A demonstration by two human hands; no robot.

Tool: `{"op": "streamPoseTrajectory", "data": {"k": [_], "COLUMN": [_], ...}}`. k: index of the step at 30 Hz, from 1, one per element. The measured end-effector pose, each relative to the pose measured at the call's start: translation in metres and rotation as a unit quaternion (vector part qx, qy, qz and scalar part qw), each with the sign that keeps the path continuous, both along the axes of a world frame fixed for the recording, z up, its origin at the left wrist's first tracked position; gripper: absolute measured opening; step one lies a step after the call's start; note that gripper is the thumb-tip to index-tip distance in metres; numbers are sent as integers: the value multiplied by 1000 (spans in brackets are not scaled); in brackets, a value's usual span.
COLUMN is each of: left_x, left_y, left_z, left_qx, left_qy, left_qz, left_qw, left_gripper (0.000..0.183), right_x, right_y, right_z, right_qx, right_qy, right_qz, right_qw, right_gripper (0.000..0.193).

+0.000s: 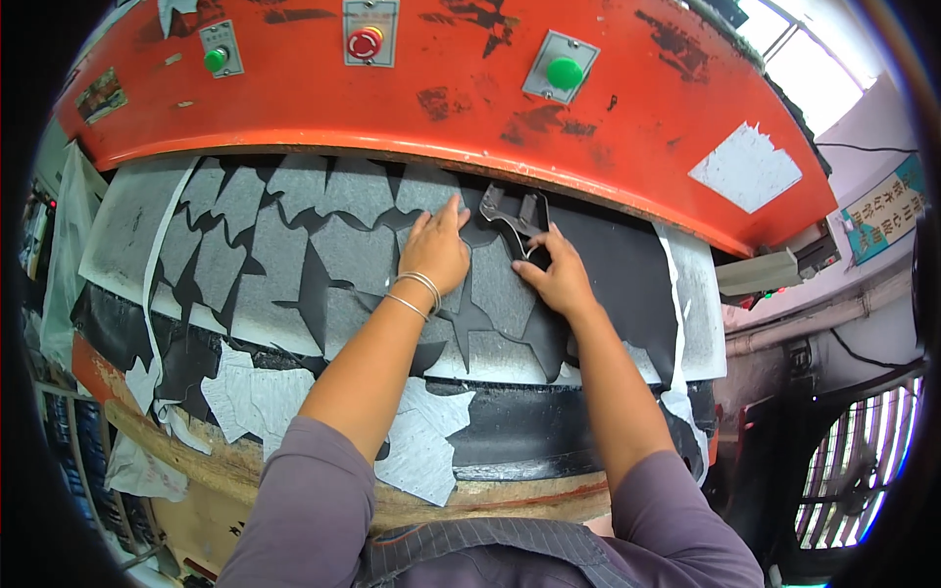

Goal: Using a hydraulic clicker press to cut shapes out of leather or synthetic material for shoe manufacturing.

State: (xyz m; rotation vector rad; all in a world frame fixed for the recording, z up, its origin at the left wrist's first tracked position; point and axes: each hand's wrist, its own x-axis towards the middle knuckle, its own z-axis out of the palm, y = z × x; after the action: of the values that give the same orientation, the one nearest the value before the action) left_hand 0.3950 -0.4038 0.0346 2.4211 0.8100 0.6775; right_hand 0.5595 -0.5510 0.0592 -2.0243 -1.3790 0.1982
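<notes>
A dark metal cutting die [529,211] with a curved, open outline stands on a sheet of black material [619,269] under the front of a red press. My right hand [561,274] pinches the die's near edge between thumb and fingers. To the left of it, my left hand [437,253] lies palm down with its fingers stretched out, the tips close to the die's left side. Beneath that hand the sheet is cut through, with grey board [353,257] showing in several die-shaped gaps. Two bangles [419,292] circle my left wrist.
The press's red beam [470,108] hangs low just beyond my hands, with two green buttons [566,73] and a red stop button [365,42]. Torn pale scraps [417,446] lie along the front ledge. White strips [676,304] run down both sides of the sheet.
</notes>
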Motion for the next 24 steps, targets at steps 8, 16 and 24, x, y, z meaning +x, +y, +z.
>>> {"op": "streamPoseTrajectory", "data": {"k": [8,16,24], "left_x": [0,1,-79], "left_y": [6,3,38], "left_z": [5,11,25], "left_qx": [-9,38,-156], "left_qy": [27,46,-203], "left_qz": [-3,-24,41], "left_qw": [1000,998,966], "left_gripper": [63,59,34], "right_x": [5,14,-23], "right_y": [9,13,-25], "right_z": [-4,2,28], "right_qx": [-9,-32,-25], "right_qy": [-14,-11,-40], "right_qz": [20,34,-79], "right_qw": [1000,999,996], "right_gripper": [42,44,75]}}
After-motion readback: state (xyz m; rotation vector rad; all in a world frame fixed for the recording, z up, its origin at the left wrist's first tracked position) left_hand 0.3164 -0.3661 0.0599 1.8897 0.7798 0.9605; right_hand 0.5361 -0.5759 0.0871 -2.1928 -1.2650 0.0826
